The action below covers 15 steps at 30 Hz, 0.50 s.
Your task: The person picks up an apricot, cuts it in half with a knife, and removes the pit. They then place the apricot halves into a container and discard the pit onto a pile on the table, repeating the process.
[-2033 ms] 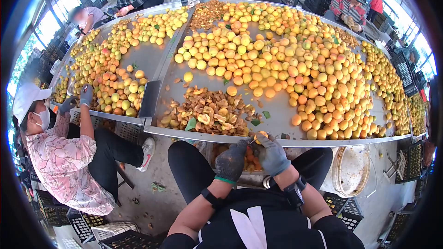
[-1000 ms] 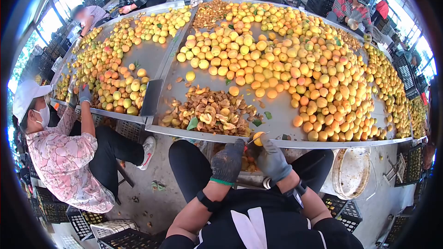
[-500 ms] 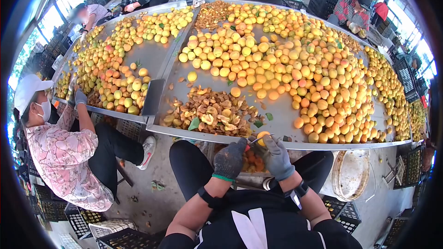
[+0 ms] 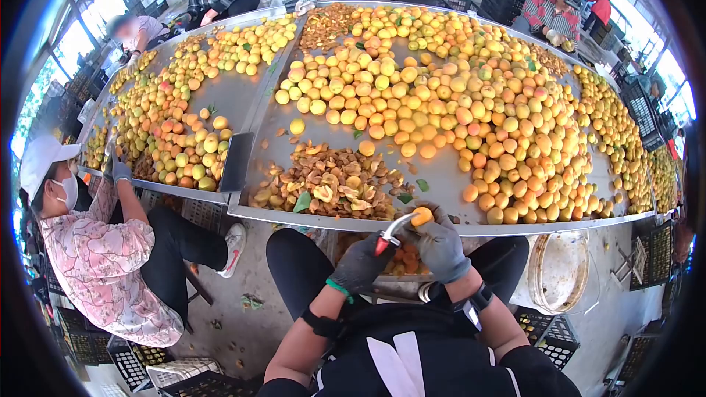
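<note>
My left hand, in a dark glove with a green cuff, is closed around the red handle of a small curved knife. The blade points up and right, its tip close to or touching an orange apricot; contact is hard to make out. Grey-gloved, my right hand grips that apricot over the table's near edge. Just beyond my hands lies a heap of brown, split apricot pieces. Whole apricots are spread over the metal table.
A person in a pink floral shirt sits at my left by another fruit-filled tray section. More people work along the far side. A stained white bucket stands at right; black crates are nearby. Below my hands is a container of orange pieces.
My left hand has drawn down and left and turned the knife, so its blade and red handle now show plainly. My right hand still holds the apricot. The view has shifted slightly.
</note>
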Available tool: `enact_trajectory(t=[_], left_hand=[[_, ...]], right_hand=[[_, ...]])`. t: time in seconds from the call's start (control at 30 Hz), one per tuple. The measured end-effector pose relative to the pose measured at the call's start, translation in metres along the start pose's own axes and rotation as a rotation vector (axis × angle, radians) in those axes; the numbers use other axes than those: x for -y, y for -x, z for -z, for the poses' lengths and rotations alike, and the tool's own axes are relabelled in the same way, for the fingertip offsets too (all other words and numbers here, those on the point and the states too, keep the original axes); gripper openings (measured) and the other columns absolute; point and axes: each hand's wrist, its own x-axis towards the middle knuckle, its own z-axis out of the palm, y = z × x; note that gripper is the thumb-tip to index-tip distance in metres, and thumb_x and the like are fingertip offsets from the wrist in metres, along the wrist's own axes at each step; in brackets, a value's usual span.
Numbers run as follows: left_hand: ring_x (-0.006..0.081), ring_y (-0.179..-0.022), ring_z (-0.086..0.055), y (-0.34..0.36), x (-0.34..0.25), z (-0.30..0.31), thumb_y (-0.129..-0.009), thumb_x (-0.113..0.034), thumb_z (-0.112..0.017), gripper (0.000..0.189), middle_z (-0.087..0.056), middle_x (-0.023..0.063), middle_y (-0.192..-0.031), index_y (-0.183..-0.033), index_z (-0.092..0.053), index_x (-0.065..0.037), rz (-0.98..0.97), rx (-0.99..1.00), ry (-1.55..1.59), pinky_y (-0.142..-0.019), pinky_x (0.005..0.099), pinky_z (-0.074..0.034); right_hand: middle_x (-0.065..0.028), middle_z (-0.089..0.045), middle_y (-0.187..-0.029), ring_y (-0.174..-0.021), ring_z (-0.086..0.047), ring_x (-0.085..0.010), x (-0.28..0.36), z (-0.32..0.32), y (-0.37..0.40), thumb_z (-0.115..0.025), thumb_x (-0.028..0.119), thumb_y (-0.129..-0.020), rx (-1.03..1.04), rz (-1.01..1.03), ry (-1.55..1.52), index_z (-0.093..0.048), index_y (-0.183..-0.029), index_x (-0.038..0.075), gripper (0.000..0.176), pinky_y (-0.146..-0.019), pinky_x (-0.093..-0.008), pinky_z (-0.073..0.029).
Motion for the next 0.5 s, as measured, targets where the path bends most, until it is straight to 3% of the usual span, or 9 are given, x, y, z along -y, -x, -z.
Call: enact_trajectory(t=[0.07, 0.13, 0.17, 0.23, 0.3, 0.37, 0.47, 0.5], left_hand=[[0.0262, -0.089, -0.065, 0.001, -0.016, 0.016, -0.087, -0.02, -0.064, 0.031, -0.067, 0.0134, -0.097, -0.115, -0.058, -0.008, 0.06, 0.053, 0.14, -0.081, 0.0375, -0.051], [0.0153, -0.096, -0.058, 0.001, -0.039, 0.03, -0.083, -0.017, -0.072, 0.039, -0.063, 0.0064, -0.106, -0.117, -0.055, -0.007, 0.195, 0.128, 0.419, -0.089, 0.0325, -0.048], [0.0153, -0.096, -0.058, 0.0, -0.043, 0.032, -0.083, -0.017, -0.072, 0.039, -0.063, 0.0064, -0.106, -0.117, -0.055, -0.007, 0.197, 0.125, 0.418, -0.089, 0.0325, -0.048], [0.0168, -0.103, -0.057, -0.003, -0.049, 0.031, -0.08, -0.016, -0.076, 0.049, -0.06, 0.0084, -0.115, -0.122, -0.051, -0.006, 0.066, 0.061, 0.355, -0.092, 0.0323, -0.047], [0.0171, -0.105, -0.056, -0.006, -0.044, 0.027, -0.079, -0.016, -0.076, 0.054, -0.058, 0.009, -0.118, -0.125, -0.049, -0.006, 0.019, 0.038, 0.359, -0.093, 0.0323, -0.046], [0.0173, -0.108, -0.055, -0.008, -0.039, 0.021, -0.079, -0.015, -0.077, 0.059, -0.056, 0.0097, -0.122, -0.128, -0.047, -0.006, -0.028, 0.02, 0.366, -0.095, 0.0324, -0.045], [0.0171, -0.107, -0.056, -0.007, -0.036, 0.016, -0.08, -0.013, -0.076, 0.055, -0.057, 0.0087, -0.122, -0.127, -0.049, -0.004, -0.056, 0.017, 0.469, -0.096, 0.0321, -0.045], [0.017, -0.105, -0.057, -0.007, -0.037, 0.014, -0.081, -0.013, -0.075, 0.051, -0.058, 0.0083, -0.121, -0.125, -0.051, -0.003, 0.037, 0.032, 0.536, -0.094, 0.0323, -0.045]], right_hand=[[-0.0097, -0.058, -0.107, -0.099, -0.059, -0.023, 0.0, 0.002, 0.0, -0.048, -0.004, -0.085, -0.092, 0.004, 0.047, -0.049, -0.122, 0.003, 0.037, -0.09, -0.031, -0.048], [-0.0105, -0.058, -0.106, -0.094, -0.059, -0.0241, -0.001, 0.003, 0.003, -0.054, -0.006, -0.082, 0.026, 0.276, 0.802, -0.05, -0.12, 0.004, 0.04, -0.088, -0.0307, -0.047], [-0.0105, -0.058, -0.106, -0.094, -0.059, -0.0241, 0.0, -0.001, 0.005, -0.054, -0.006, -0.082, 0.028, 0.274, 0.801, -0.05, -0.12, 0.004, 0.04, -0.088, -0.0307, -0.047], [-0.0136, -0.058, -0.106, -0.096, -0.058, -0.0286, 0.001, -0.013, 0.01, -0.06, -0.004, -0.079, 0.086, 0.449, 1.263, -0.051, -0.119, 0.003, 0.041, -0.086, -0.0325, -0.045], [-0.0163, -0.057, -0.105, -0.098, -0.057, -0.0333, 0.0, -0.019, 0.015, -0.063, -0.002, -0.079, 0.098, 0.511, 1.244, -0.051, -0.119, 0.004, 0.042, -0.088, -0.0353, -0.045], [-0.0128, -0.057, -0.11, -0.104, -0.057, -0.0244, 0.011, -0.031, 0.026, -0.065, -0.002, -0.079, 0.211, 0.386, 1.328, -0.051, -0.117, 0.005, 0.041, -0.09, -0.032, -0.044], [-0.0103, -0.058, -0.111, -0.101, -0.058, -0.023, 0.005, -0.022, 0.023, -0.062, -0.003, -0.081, 0.211, 0.377, 1.238, -0.051, -0.117, 0.004, 0.038, -0.09, -0.0312, -0.044], [-0.0103, -0.058, -0.111, -0.101, -0.058, -0.023, 0.003, -0.019, 0.021, -0.062, -0.003, -0.081, 0.212, 0.376, 1.236, -0.051, -0.117, 0.004, 0.038, -0.09, -0.0312, -0.044]])
